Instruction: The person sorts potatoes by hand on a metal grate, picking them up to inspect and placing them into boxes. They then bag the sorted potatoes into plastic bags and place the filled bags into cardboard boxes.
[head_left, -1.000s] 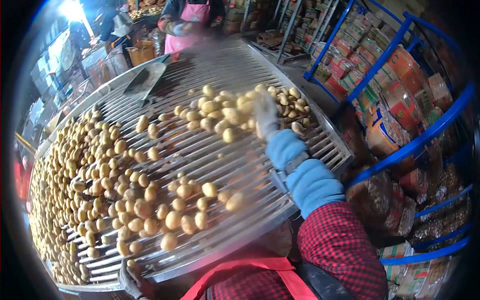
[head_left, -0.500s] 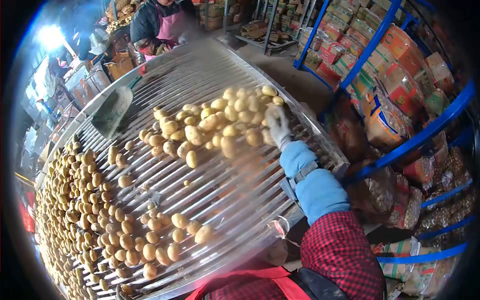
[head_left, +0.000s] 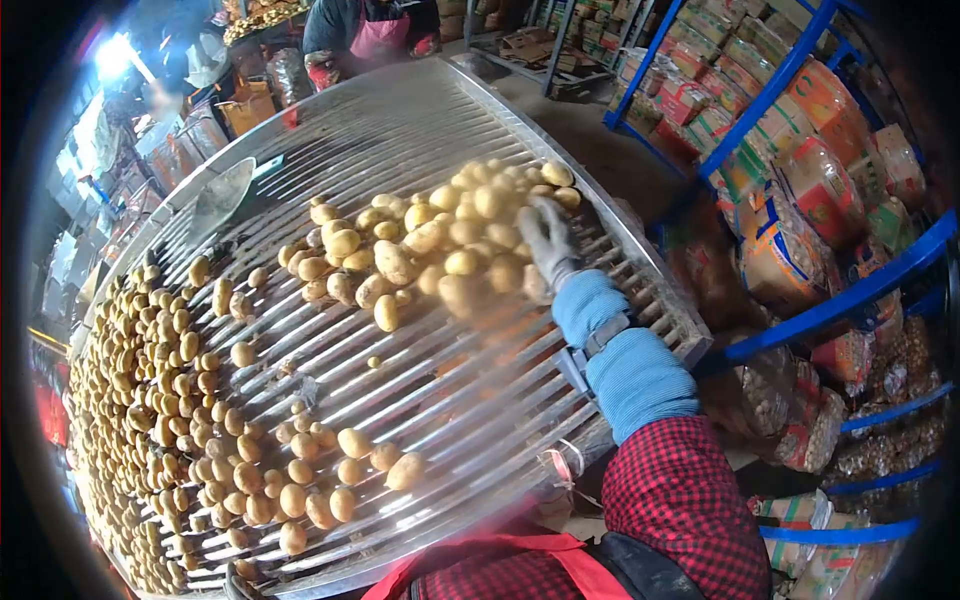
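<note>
"Slatted metal table (head_left: 400, 120), stacked boxes (head_left: 825, 190) to your right. Why slats (head_left: 350, 398)?"

"Perhaps so anything small falls through. Potatoes (head_left: 395, 262) lie heaped before your gloved right hand (head_left: 549, 240), more crowding the far left."

"And the fingers?"

"Parted against the heap's right side, perhaps to bear on several at once; no grip shows. Your left hand (head_left: 238, 583) barely shows, bottom edge; I cannot tell its fingers."

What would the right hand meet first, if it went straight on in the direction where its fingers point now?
Most likely the potatoes at the edge of the heap just ahead of the right hand. It may be touching them; blur there hides any gap.
</note>
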